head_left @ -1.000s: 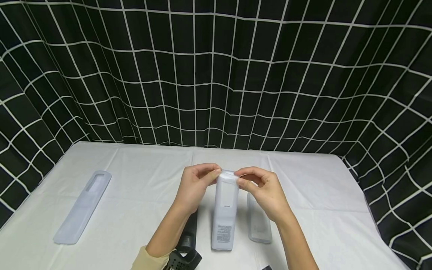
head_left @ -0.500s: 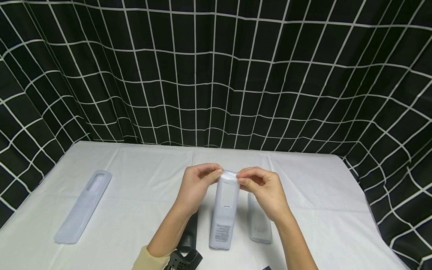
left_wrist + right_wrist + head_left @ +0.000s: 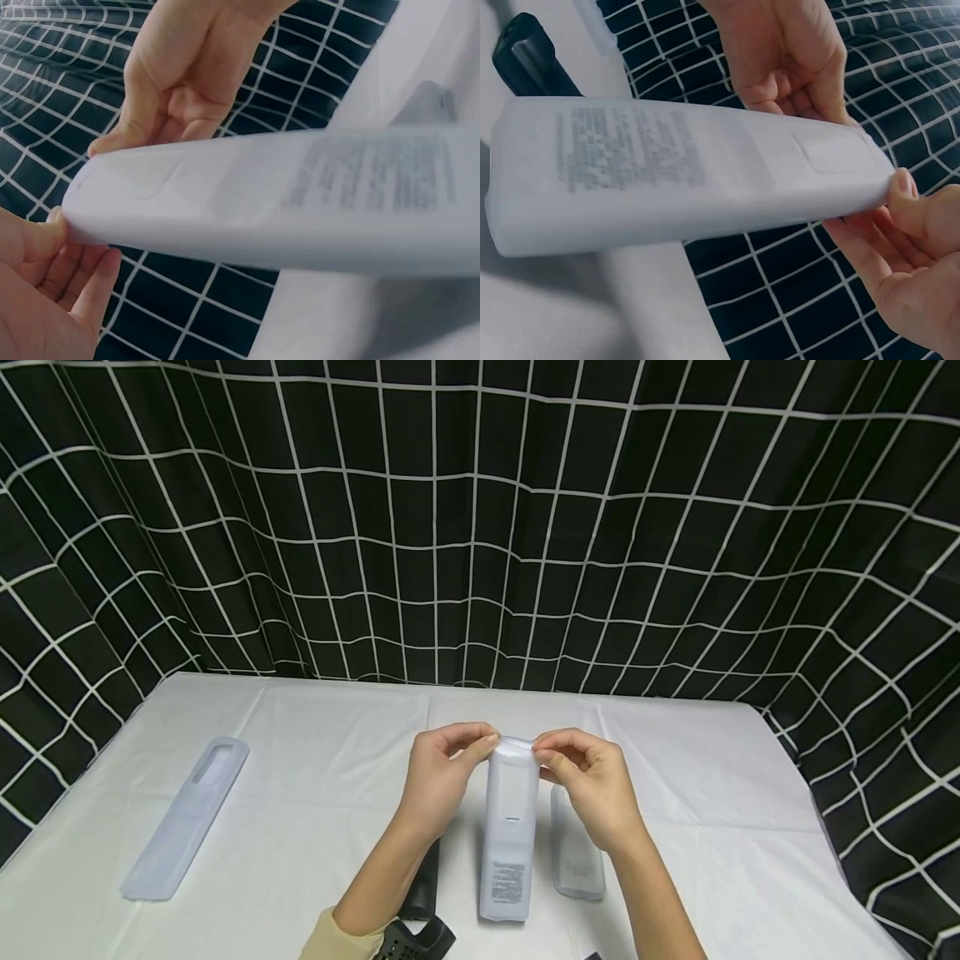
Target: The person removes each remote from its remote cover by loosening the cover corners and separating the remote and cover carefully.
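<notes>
A white remote control (image 3: 512, 827) in a translucent, pale sleeve-like cover hangs upright between my hands, its back with printed text and a battery lid facing me. My left hand (image 3: 444, 777) pinches the top left corner of the cover between thumb and fingers. At the top right corner, my right hand (image 3: 592, 787) pinches the cover in the same way. The right wrist view shows the thumb of the right hand (image 3: 911, 247) pressed on the cover's end, with the left hand (image 3: 787, 56) across from it.
A pale silicone remote cover (image 3: 183, 822) with a window cut-out lies at the left of the white-clothed table (image 3: 315, 735). A black remote (image 3: 423, 881) lies partly under the left forearm. Another translucent cover (image 3: 577, 852) lies by the right forearm. A black grid curtain (image 3: 480, 568) stands behind.
Both hands have shifted slightly right with the remote control. Its lower end swung left, then back to the right. The grip on both corners stays.
</notes>
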Tool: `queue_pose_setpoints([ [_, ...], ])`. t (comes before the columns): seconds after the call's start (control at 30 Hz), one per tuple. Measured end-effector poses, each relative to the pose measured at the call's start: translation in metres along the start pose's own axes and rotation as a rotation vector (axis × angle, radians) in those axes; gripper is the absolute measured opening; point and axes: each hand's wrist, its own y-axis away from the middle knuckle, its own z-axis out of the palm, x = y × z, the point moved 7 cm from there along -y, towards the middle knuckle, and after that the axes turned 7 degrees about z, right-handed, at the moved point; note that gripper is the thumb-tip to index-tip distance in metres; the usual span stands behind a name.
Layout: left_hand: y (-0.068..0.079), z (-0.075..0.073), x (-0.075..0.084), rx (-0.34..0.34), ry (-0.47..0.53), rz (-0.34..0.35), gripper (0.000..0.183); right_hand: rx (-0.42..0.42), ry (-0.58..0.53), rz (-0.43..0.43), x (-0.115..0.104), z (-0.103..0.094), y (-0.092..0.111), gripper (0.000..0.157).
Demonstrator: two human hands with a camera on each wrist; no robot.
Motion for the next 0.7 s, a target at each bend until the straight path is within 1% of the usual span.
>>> queue_pose_setpoints([
  [0.1, 0.0002, 0.0004, 0.0002, 0.008, 0.003, 0.009, 0.015, 0.029, -0.003, 0.008, -0.0002, -0.0004, -0.0003, 0.008],
  [0.33, 0.0013, 0.0000, -0.0022, 0.021, -0.016, -0.005, 0.016, 0.068, -0.010, 0.011, -0.0011, -0.0014, 0.0001, 0.007],
  [0.5, 0.0012, -0.0001, -0.0018, 0.032, -0.036, -0.012, 0.013, 0.087, 0.031, 0.013, -0.0013, -0.0022, 0.0000, 0.008],
  [0.63, 0.0012, 0.0003, -0.0008, 0.037, -0.045, 0.009, 0.013, 0.100, 0.073, 0.024, -0.0018, -0.0039, 0.0009, 0.009],
  [0.7, 0.0012, 0.0005, -0.0010, 0.037, -0.043, 0.019, 0.014, 0.092, 0.045, 0.042, -0.0004, -0.0027, 0.0008, 0.009],
])
